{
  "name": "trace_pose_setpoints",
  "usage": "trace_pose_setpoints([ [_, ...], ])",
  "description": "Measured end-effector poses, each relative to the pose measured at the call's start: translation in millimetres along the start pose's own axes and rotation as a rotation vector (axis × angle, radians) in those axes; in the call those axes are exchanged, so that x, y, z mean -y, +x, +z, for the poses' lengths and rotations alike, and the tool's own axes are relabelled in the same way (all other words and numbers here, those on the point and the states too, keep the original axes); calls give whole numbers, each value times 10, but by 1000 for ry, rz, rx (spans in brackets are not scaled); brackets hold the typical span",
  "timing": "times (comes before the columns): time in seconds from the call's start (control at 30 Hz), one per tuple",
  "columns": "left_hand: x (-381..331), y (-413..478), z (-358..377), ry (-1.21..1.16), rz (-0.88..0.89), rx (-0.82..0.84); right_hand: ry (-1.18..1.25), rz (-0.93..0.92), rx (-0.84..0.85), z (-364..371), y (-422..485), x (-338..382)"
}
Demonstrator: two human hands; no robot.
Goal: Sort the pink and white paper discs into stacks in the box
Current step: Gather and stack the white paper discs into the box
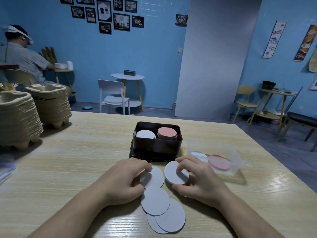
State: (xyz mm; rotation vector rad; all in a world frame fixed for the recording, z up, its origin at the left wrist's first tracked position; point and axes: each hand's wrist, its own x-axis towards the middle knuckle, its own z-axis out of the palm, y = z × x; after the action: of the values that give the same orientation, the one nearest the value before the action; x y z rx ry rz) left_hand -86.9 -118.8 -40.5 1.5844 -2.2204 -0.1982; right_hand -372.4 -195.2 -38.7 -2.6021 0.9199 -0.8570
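Loose white discs (pixel 163 212) overlapping on the table (pixel 68 169) nearest me, my left hand (pixel 123 181) pinching one white disc (pixel 153 176), my right hand (pixel 199 181) gripping a thin white stack (pixel 174 175), beyond them the black box (pixel 157 145) holding a white pile (pixel 145 134) beside a pink pile (pixel 167 132).

Two pulp tray stacks (pixel 17 117) on wooden table (pixel 68 160) far left; seated person (pixel 25 60) back left; white chair (pixel 113 97), round white table (pixel 127 77), framed pictures (pixel 104 12) on blue wall (pixel 154 48), grey board (pixel 214 57) leaning, coffee posters (pixel 274 40) right
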Motion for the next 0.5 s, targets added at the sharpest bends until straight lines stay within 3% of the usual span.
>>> trace_pose_setpoints([
  [0.27,2,39,45,-90,26,8,16,-14,32,29,19,47],
  [0.5,29,39,25,-165,3,-209,19,6,62,27,11,56],
])
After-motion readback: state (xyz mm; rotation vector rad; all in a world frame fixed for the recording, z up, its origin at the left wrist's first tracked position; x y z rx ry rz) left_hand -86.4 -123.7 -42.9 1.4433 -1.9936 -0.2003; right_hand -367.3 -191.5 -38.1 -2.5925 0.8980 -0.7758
